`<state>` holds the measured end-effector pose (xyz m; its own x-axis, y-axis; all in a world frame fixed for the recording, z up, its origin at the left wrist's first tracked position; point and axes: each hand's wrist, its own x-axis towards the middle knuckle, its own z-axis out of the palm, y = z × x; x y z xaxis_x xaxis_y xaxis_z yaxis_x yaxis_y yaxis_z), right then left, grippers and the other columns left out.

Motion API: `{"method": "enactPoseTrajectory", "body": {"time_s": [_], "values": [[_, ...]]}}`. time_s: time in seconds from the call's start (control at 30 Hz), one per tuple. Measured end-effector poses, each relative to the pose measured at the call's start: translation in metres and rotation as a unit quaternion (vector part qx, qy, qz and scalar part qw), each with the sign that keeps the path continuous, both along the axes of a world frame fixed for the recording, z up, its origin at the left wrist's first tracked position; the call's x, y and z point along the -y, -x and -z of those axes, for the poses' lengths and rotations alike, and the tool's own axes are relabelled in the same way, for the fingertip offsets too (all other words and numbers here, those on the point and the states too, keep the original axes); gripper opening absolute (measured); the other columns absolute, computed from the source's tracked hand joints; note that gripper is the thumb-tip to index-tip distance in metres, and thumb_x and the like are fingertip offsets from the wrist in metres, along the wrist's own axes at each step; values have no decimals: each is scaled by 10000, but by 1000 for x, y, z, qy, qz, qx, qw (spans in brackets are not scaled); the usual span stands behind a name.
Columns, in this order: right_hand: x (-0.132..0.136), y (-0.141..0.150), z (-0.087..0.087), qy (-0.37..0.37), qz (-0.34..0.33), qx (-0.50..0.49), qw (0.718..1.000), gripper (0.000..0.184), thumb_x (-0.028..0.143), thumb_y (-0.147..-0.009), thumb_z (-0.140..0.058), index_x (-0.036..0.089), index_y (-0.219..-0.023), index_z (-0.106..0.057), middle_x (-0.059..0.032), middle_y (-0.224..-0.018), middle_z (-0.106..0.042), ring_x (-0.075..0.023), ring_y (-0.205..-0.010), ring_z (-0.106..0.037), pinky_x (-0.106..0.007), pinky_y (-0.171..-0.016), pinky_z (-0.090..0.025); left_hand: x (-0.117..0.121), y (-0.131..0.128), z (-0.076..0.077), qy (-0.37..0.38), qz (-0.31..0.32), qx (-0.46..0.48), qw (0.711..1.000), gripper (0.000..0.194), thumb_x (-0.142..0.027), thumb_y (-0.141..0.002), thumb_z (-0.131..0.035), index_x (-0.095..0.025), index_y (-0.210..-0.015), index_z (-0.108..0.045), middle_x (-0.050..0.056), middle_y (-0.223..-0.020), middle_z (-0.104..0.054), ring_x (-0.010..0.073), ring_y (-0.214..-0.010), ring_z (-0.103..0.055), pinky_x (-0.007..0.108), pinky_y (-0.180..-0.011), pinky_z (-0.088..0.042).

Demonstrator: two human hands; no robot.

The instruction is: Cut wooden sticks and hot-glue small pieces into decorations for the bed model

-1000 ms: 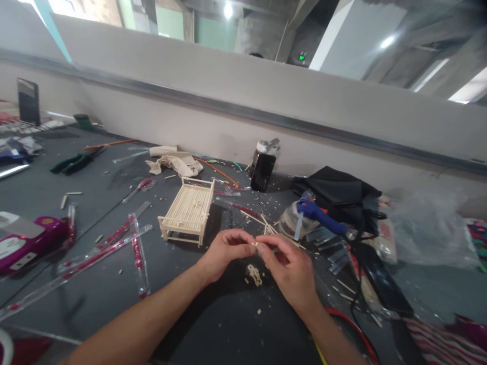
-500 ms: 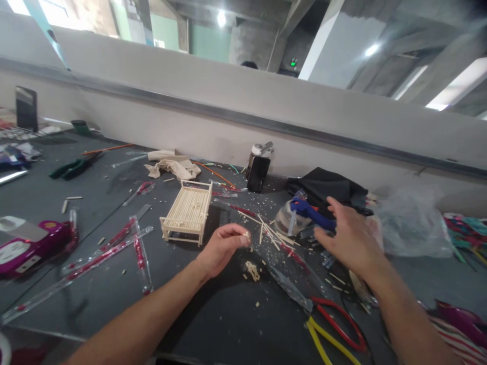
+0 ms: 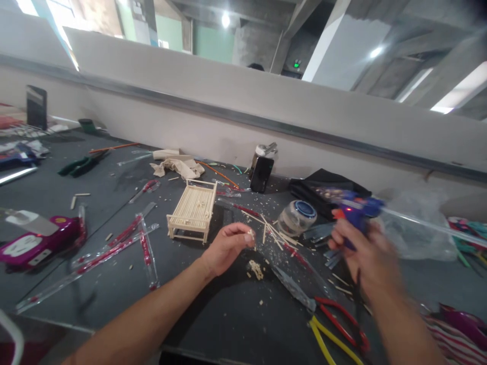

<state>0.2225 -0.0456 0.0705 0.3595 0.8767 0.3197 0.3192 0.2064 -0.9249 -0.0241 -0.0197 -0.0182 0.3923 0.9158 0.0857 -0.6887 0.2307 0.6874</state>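
Between thumb and forefinger, my left hand [image 3: 228,248] pinches a small piece of wooden stick [image 3: 251,234]. My right hand [image 3: 367,251], slightly blurred, is wrapped round the handle of a blue glue gun [image 3: 355,210], lifted above the table with a clear glue stick out of its back. A miniature bed made of pale sticks [image 3: 193,205] stands left of my left hand, with a few bits lying on its slats. Below that hand is a small heap of cut wooden bits [image 3: 256,269]. Loose thin sticks [image 3: 272,230] lie between my hands.
Pliers with red and yellow handles [image 3: 319,306] lie in front. A clear jar with a blue lid [image 3: 298,218], a black bag [image 3: 323,185] and a phone [image 3: 262,173] stand farther back. Plastic-wrapped red strips [image 3: 114,243] and a purple power strip [image 3: 41,241] are at left.
My right hand has left the left hand's fingertips, reached right and picked the glue gun up off the jar. The left hand stays nearly in place, still pinching the stick piece.
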Motion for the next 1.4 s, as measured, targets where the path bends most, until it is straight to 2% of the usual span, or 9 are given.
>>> {"method": "enactPoseTrajectory", "body": {"time_s": [0.03, 0.1, 0.17, 0.23, 0.37, 0.57, 0.73, 0.9, 1.4], "values": [[12, 4, -4, 14, -36, -100, 994, 356, 403, -762, -688, 215, -1063, -670, 32, -693, -479, -125, -589, -496, -250, -527, -465, 0, 0, 0, 4, 1, 5, 1000, 135, -208, -651, -802, -147, -732, -712, 13, -679, -660, 111, -662, -565, 261, -711, -413], [34, 11, -9, 77, -104, -210, 969, 352, 453, -763, -689, 219, -1025, -680, 27, -682, -450, -119, -568, -464, -239, -478, -457, 0, 0, 1, 8, 4, 12, 1000, 139, -207, -650, -803, -148, -735, -710, 13, -681, -659, 115, -666, -568, 268, -722, -416], [53, 18, -8, 131, -148, -249, 948, 355, 527, -773, -665, 206, -922, -689, 26, -638, -417, -111, -520, -414, -225, -412, -412, 0, -1, 1, 5, 9, 19, 1000, 139, -212, -654, -802, -151, -734, -706, 12, -675, -655, 121, -674, -574, 281, -740, -420], [67, 28, -1, 163, -160, -253, 940, 396, 574, -762, -666, 193, -870, -678, 19, -624, -422, -106, -509, -398, -212, -393, -374, 0, -1, 2, -2, 14, 28, 999, 136, -221, -663, -798, -156, -738, -705, 8, -671, -649, 125, -681, -576, 290, -754, -422], [85, 49, 15, 209, -145, -211, 944, 459, 603, -730, -698, 167, -869, -659, 11, -606, -463, -102, -525, -417, -210, -454, -356, 1, -1, 1, -5, 20, 35, 999, 145, -233, -661, -806, -165, -742, -707, 3, -687, -643, 122, -685, -573, 289, -751, -422], [88, 58, 24, 200, -128, -88, 967, 582, 726, -717, -607, 160, -837, -664, 11, -567, -476, -112, -499, -396, -244, -473, -329, 1, 0, 1, -3, 28, 36, 999, 146, -253, -661, -812, -170, -731, -715, 3, -681, -637, 127, -697, -578, 288, -755, -426], [83, 61, 19, 192, -133, 4, 972, 565, 722, -756, -557, 172, -792, -681, 1, -569, -490, -129, -513, -425, -254, -483, -381, 1, 0, 1, 10, 28, 32, 999, 168, -255, -638, -830, -163, -728, -720, 4, -694, -653, 116, -684, -581, 277, -747, -428], [78, 70, 9, 169, -153, 72, 971, 553, 717, -784, -511, 192, -713, -669, 13, -525, -463, -123, -472, -397, -239, -432, -340, 2, 0, -2, 22, 25, 34, 999, 170, -233, -625, -834, -158, -727, -720, 3, -708, -652, 104, -670, -576, 246, -702, -424], [77, 70, 5, 146, -137, 138, 970, 523, 684, -822, -481, 212, -666, -645, 15, -517, -487, -139, -477, -432, -259, -467, -370, 1, 1, 0, 10, 32, 32, 999, 154, -241, -645, -818, -160, -721, -712, 8, -704, -645, 111, -682, -563, 258, -715, -409]]}}
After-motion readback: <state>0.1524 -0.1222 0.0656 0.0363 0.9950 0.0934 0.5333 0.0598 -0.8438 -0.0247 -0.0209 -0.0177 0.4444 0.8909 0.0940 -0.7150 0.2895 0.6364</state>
